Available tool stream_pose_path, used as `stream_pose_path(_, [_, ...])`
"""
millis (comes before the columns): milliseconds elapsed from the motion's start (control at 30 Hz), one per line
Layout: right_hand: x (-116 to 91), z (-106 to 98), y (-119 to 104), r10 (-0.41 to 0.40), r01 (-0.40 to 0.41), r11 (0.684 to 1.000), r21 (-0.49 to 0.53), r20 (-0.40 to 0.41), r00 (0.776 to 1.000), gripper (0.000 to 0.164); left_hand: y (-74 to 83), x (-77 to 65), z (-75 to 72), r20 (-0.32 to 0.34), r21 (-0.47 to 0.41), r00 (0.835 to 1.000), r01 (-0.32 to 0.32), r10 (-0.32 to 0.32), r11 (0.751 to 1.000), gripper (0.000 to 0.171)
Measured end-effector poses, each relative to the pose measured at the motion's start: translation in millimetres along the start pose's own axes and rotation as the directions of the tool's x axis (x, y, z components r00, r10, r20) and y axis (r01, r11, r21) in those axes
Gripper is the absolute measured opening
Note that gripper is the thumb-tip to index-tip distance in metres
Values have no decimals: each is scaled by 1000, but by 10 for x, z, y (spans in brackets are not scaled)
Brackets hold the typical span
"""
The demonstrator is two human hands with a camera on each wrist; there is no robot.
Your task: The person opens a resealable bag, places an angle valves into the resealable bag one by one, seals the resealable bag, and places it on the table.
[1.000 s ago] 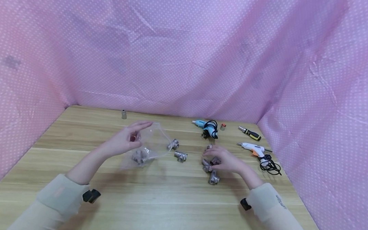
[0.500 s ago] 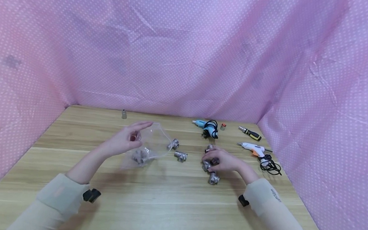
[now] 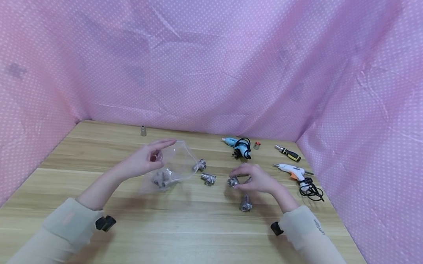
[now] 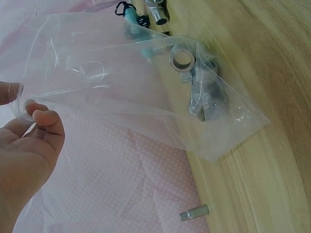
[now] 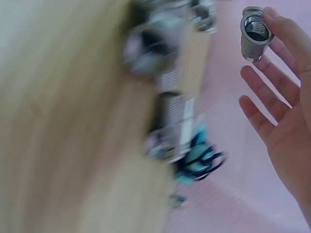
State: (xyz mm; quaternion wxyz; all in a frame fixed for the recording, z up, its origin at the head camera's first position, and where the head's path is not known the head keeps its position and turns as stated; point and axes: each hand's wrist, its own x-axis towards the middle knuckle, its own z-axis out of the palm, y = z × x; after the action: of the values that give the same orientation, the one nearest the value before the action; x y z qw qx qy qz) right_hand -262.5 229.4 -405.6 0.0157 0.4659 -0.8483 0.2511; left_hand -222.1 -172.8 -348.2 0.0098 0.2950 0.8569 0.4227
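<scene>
My left hand (image 3: pixel 144 160) holds a clear zip bag (image 3: pixel 177 160) by its mouth, fingers curled at the plastic in the left wrist view. Several metal pipe fittings (image 4: pixel 206 90) lie in the bag's lower end. Between thumb and fingers, my right hand (image 3: pixel 257 179) pinches a metal tee fitting (image 3: pixel 232 182), raised over the table; its threaded opening (image 5: pixel 255 30) shows in the right wrist view. One loose tee (image 3: pixel 208 179) lies between the hands, with another fitting (image 3: pixel 201 164) at the bag's edge. Below the right hand is a further tee (image 3: pixel 245 203).
Toward the back right of the wooden table (image 3: pixel 178 233) lie a blue glue gun (image 3: pixel 244 149) with black cord, a small red-topped metal piece (image 3: pixel 256 145), a screwdriver (image 3: pixel 289 153) and a white glue gun (image 3: pixel 289 169). A metal cylinder (image 3: pixel 143 131) stands at the back left.
My right hand has gripped a tee fitting from the right-hand group and lifted it slightly left and away from the others. The left hand and bag have stayed in place.
</scene>
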Motion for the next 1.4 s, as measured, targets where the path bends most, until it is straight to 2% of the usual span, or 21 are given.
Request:
stream_pose_path(200, [224, -157, -268, -97, 95, 995, -18, -109, 989, 36, 11, 1, -1, 3, 1, 1000, -6, 6, 1000, 69])
stream_pose_path(433, [534, -240, -596, -96, 94, 995, -21, -193, 977, 40, 31, 31, -5, 5, 4, 1000, 9, -9, 1000, 69])
stream_pose_path(633, [857, -181, -814, -155, 158, 987, -2, -210, 965, 39, 10, 53, -20, 8, 13, 1000, -2, 2, 1000, 68])
stream_pose_path(767, [1055, -93, -878, -234, 226, 972, -58, -218, 948, 38, -6, 62, -20, 17, 21, 1000, 8, -8, 1000, 68])
stream_pose_path(867, [1174, -15, -889, -259, 244, 965, -94, -226, 939, 38, -9, 70, -23, 26, 26, 1000, 13, -13, 1000, 68])
stream_pose_path(967, [1269, 68, -880, -248, 225, 967, -122, -223, 943, 38, -3, 72, -26, 28, 27, 999, 15, -16, 1000, 68])
stream_pose_path(1167, [1357, 249, -864, -170, 154, 983, -100, -181, 969, 39, 24, 64, -2, 30, 5, 999, 10, -10, 1000, 68])
stream_pose_path(1400, [1408, 359, -865, -154, 151, 988, -34, -187, 970, 38, 41, 41, 38, 29, -5, 999, 20, -19, 1000, 69])
